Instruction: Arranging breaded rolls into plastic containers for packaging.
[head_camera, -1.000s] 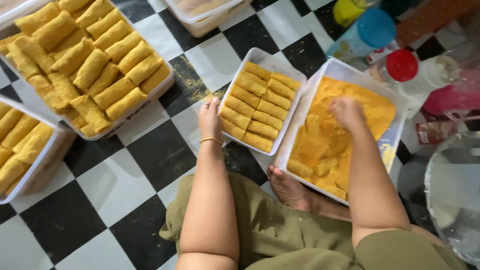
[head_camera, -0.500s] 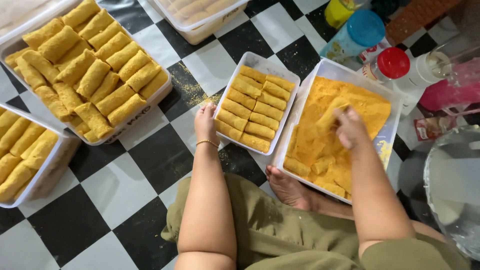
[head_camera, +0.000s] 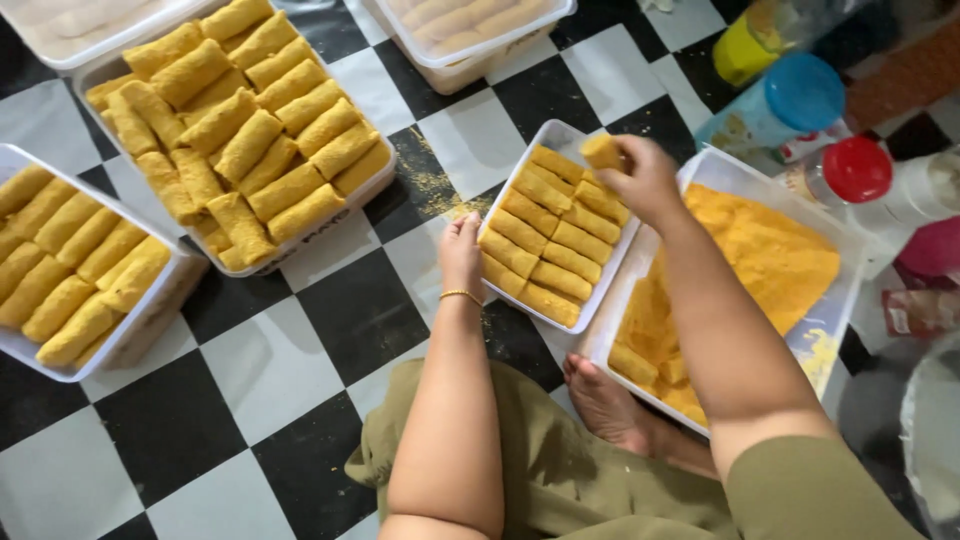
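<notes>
Since the earlier frame our right hand (head_camera: 648, 180) has lifted out of the big white tray of orange breadcrumbs (head_camera: 745, 185) and now hangs over the small white rectangular tray (head_camera: 556, 136) of packed rolls. Nearest us, our bare foot (head_camera: 605, 405) lies by the crumb tray. Our left hand (head_camera: 462, 258) rests open against the small tray's edge, grasping nothing. Our right fingers pinch one golden crumb-coated roll (head_camera: 603, 152) above the tray's far corner. We judge the loose coating could shed, or the roll slip and knock its neighbours. Farther off sit two larger trays of coated rolls (head_camera: 235, 130).
</notes>
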